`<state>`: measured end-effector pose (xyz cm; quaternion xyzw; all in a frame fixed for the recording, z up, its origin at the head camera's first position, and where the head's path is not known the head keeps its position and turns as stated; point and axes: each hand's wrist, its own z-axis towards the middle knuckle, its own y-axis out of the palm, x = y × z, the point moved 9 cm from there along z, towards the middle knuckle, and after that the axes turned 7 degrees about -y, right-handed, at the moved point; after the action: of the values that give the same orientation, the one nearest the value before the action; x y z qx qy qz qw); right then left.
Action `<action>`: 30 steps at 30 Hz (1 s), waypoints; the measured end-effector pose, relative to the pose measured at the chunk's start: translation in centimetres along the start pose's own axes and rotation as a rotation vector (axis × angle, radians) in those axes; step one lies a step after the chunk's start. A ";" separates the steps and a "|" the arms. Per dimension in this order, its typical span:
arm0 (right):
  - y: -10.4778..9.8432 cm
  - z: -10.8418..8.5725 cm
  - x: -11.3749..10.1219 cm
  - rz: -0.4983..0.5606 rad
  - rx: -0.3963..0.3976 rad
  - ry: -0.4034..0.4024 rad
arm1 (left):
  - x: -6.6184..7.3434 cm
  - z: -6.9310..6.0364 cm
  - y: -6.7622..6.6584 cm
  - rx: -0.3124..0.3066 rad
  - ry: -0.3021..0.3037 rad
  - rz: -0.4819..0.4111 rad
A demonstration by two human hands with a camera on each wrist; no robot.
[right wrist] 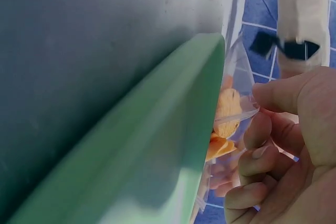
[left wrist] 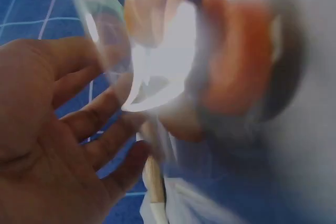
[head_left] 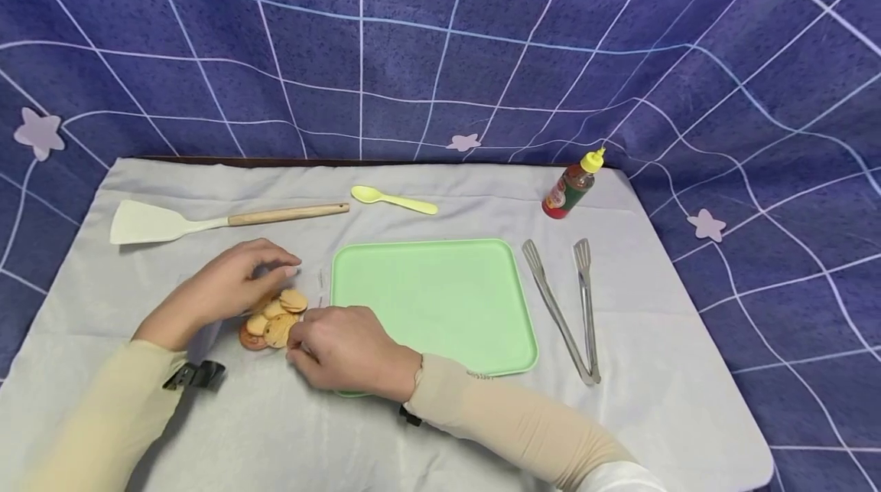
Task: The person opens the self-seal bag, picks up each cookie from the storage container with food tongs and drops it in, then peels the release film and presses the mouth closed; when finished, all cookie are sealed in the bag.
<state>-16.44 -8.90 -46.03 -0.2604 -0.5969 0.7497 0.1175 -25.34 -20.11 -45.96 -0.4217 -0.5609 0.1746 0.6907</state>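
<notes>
A clear plastic bag [right wrist: 242, 80] holds several round tan and orange-brown pieces that look like biscuits or crackers [head_left: 281, 330], on the left half of the table. My right hand [head_left: 354, 347] pinches the bag's edge between thumb and index finger, its other fingers curled, over the near left corner of a green tray [head_left: 427, 301]. On the bag's far left side is my left hand [head_left: 237, 281], fingers loosely bent and spread against or close beside the plastic. Glare and blur in the left wrist view hide whether those fingers touch it.
Behind the hands lie a white spatula with a wooden handle [head_left: 285, 214] and a yellow spoon [head_left: 399, 202]. Metal tongs [head_left: 560, 316] lie spread right of the tray. A red sauce bottle with a yellow cap [head_left: 568, 187] stands at the back right, before a blue curtain [head_left: 413, 56].
</notes>
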 end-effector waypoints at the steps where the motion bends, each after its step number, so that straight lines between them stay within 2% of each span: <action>1: 0.0 0.0 -0.1 -0.004 -0.001 -0.004 | -0.2 0.4 0.3 -0.038 -0.012 0.013; 3: 0.1 -0.1 -0.2 -0.014 -0.001 -0.007 | -0.3 1.1 0.9 -0.098 -0.023 0.036; 6: 0.1 -0.1 -0.3 -0.033 -0.001 -0.005 | -0.1 2.0 1.5 -0.153 -0.017 0.057; 9: 0.1 -0.2 -0.3 -0.044 -0.002 -0.006 | 0.2 2.5 1.9 -0.191 -0.013 0.062; 14: 0.1 -0.2 -0.3 -0.040 -0.011 -0.013 | 0.2 2.8 2.3 -0.217 -0.028 0.069; 18: 0.2 -0.2 -0.3 -0.005 -0.027 -0.015 | 0.0 2.5 2.3 -0.213 -0.042 0.065; 22: 0.1 0.0 0.2 0.070 -0.032 0.005 | -0.2 2.0 2.2 -0.178 -0.039 0.049; 26: -1.0 0.4 2.2 0.137 0.024 0.092 | -0.1 1.8 2.0 -0.141 -0.015 0.041; 30: -2.2 0.6 4.7 0.159 0.089 0.196 | 0.1 1.4 1.8 -0.142 -0.021 0.033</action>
<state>-20.98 -6.54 -45.01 -0.3736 -0.5262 0.7533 0.1270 -26.22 -18.42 -47.29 -0.4770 -0.5720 0.1500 0.6502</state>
